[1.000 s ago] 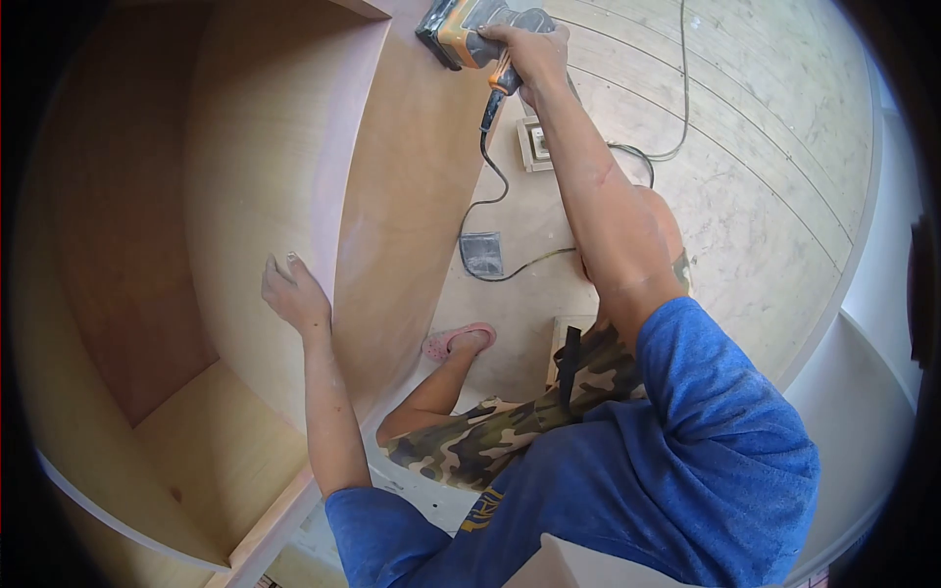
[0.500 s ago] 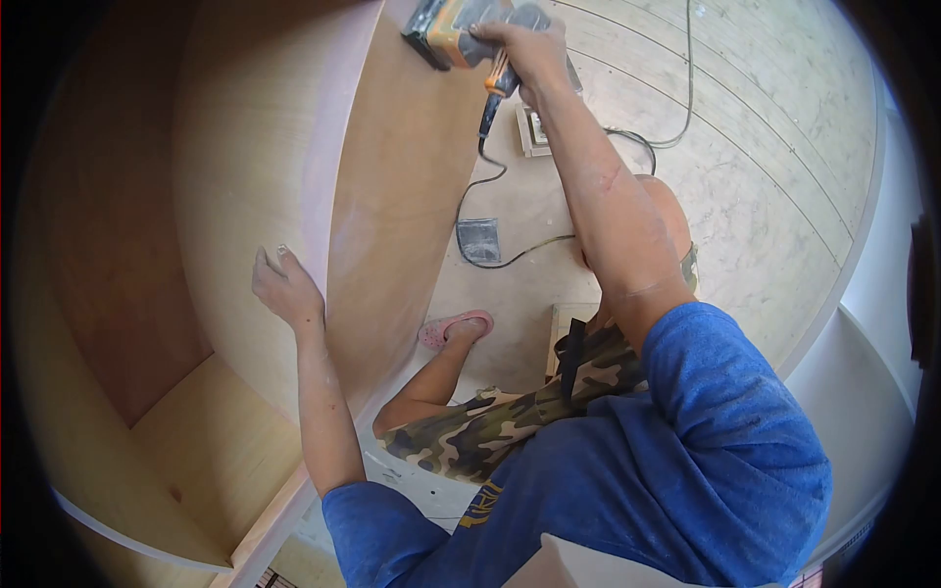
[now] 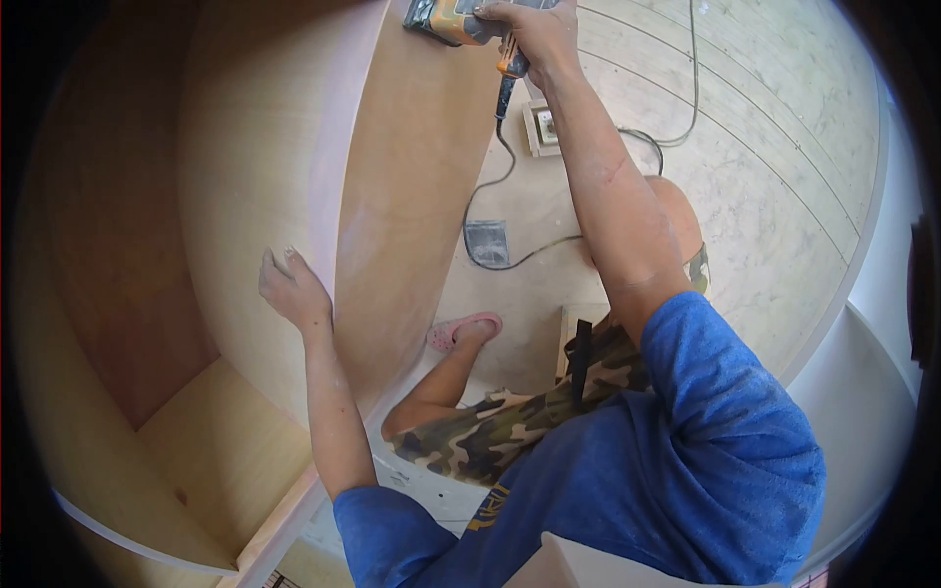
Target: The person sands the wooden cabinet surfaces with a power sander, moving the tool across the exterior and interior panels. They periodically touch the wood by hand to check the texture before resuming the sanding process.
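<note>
My right hand (image 3: 539, 37) is closed around an orange and black electric sander (image 3: 469, 22), partly cut off by the top of the view. The sander is against the brown side face of a wooden panel (image 3: 407, 157), near its far end. Its black cord (image 3: 507, 167) hangs from the handle and runs down to the floor. My left hand (image 3: 296, 290) lies on the pale curved wooden surface (image 3: 257, 176), close to the whitish edge it shares with the brown face. The fingers are stretched out and hold nothing.
A grey square pad (image 3: 487, 244) lies on the dusty floor beside the cord. A small framed box (image 3: 541, 128) stands farther back. My foot in a pink clog (image 3: 465, 331) is near the panel's base. Open wooden compartments (image 3: 221, 456) are at the left.
My right hand has moved the sander a little farther away along the brown face. My left hand stays on the wood, and the whole view has shifted slightly.
</note>
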The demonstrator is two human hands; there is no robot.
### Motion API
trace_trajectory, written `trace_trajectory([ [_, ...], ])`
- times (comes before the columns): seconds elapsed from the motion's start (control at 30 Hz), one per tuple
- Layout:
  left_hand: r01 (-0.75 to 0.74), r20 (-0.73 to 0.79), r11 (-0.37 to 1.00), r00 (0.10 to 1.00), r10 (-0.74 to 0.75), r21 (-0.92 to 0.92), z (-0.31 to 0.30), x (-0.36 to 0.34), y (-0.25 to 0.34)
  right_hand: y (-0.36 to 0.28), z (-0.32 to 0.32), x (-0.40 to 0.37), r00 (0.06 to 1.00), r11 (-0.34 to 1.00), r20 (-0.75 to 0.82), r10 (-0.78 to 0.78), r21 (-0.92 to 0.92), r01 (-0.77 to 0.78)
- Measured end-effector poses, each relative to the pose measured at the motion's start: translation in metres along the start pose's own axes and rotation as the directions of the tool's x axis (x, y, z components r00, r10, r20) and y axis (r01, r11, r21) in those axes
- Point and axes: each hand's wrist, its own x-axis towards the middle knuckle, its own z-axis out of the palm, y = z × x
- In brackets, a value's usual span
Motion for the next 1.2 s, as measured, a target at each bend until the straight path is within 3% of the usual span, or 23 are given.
trace_trajectory([
  [0.07, -0.016, 0.000, 1.000, 1.000, 0.016, -0.001, 0.001, 0.001, 0.000, -0.010, 0.003, 0.011, 0.977, 0.976, -0.018, -0.211, -0.066, 0.209],
  [0.1, -0.022, 0.011, 1.000, 1.000, 0.022, 0.008, 0.000, 0.001, -0.001, -0.012, 0.004, 0.019, 0.976, 0.975, -0.020, -0.216, -0.061, 0.214],
  [0.17, -0.026, 0.016, 1.000, 1.000, 0.026, 0.012, -0.003, 0.001, 0.001, -0.019, 0.007, 0.031, 0.893, 0.886, -0.055, -0.447, -0.165, 0.433],
  [0.2, -0.024, 0.029, 1.000, 0.999, 0.023, 0.016, -0.004, 0.000, 0.002, -0.021, 0.008, 0.035, 0.893, 0.886, -0.057, -0.446, -0.167, 0.432],
  [0.27, -0.008, 0.036, 1.000, 0.999, 0.008, -0.004, -0.006, -0.002, 0.007, -0.040, 0.008, 0.031, 0.983, 0.966, 0.035, -0.183, 0.195, 0.173],
  [0.33, 0.008, 0.043, 1.000, 0.999, -0.007, -0.022, -0.008, -0.004, 0.006, -0.032, 0.000, 0.041, 0.977, 0.970, 0.007, -0.214, 0.120, 0.212],
  [0.43, -0.031, 0.043, 0.999, 0.999, 0.032, -0.024, -0.008, -0.004, 0.004, 0.013, -0.008, 0.069, 0.977, 0.972, 0.127, -0.173, 0.184, 0.148],
  [0.5, -0.048, 0.043, 0.999, 0.998, 0.049, -0.025, -0.010, -0.005, 0.004, 0.034, -0.015, 0.062, 0.999, 0.995, -0.021, -0.041, 0.087, 0.043],
  [0.6, -0.036, 0.038, 0.999, 0.999, 0.038, -0.037, -0.011, -0.006, 0.005, 0.063, -0.019, 0.050, 0.992, 0.989, -0.101, 0.073, 0.135, -0.059],
  [0.67, -0.039, 0.043, 0.998, 0.998, 0.041, -0.039, -0.011, -0.006, 0.004, 0.081, -0.025, 0.051, 0.986, 0.983, -0.103, 0.132, 0.140, -0.117],
  [0.73, -0.041, 0.044, 0.998, 0.998, 0.042, -0.038, -0.013, -0.006, 0.003, 0.084, -0.028, 0.047, 0.955, 0.936, 0.020, 0.297, 0.189, -0.296],
  [0.8, -0.037, 0.039, 0.999, 0.998, 0.038, -0.030, -0.013, -0.006, 0.003, 0.079, -0.025, 0.038, 0.951, 0.932, 0.026, 0.309, 0.190, -0.308],
  [0.87, -0.031, 0.040, 0.999, 0.999, 0.032, -0.031, -0.014, -0.005, 0.006, 0.070, -0.016, 0.030, 0.997, 0.979, -0.020, 0.072, 0.193, -0.067],
  [0.9, -0.028, 0.044, 0.999, 0.999, 0.029, -0.030, -0.013, -0.005, 0.008, 0.064, -0.014, 0.028, 0.997, 0.979, -0.020, 0.074, 0.192, -0.069],
  [0.97, -0.031, 0.043, 0.999, 0.999, 0.032, -0.030, -0.011, -0.005, 0.004, 0.042, -0.008, 0.022, 0.993, 0.993, 0.026, -0.111, -0.034, 0.112],
  [1.07, -0.037, 0.048, 0.999, 0.998, 0.038, -0.027, -0.009, -0.004, 0.006, 0.004, -0.013, 0.002, 0.999, 0.999, 0.033, -0.029, 0.031, 0.028],
  [1.2, -0.031, 0.039, 0.999, 0.999, 0.033, -0.038, -0.007, -0.003, 0.006, 0.102, -0.018, 0.042, 0.998, 0.998, -0.047, 0.046, 0.048, -0.043],
])
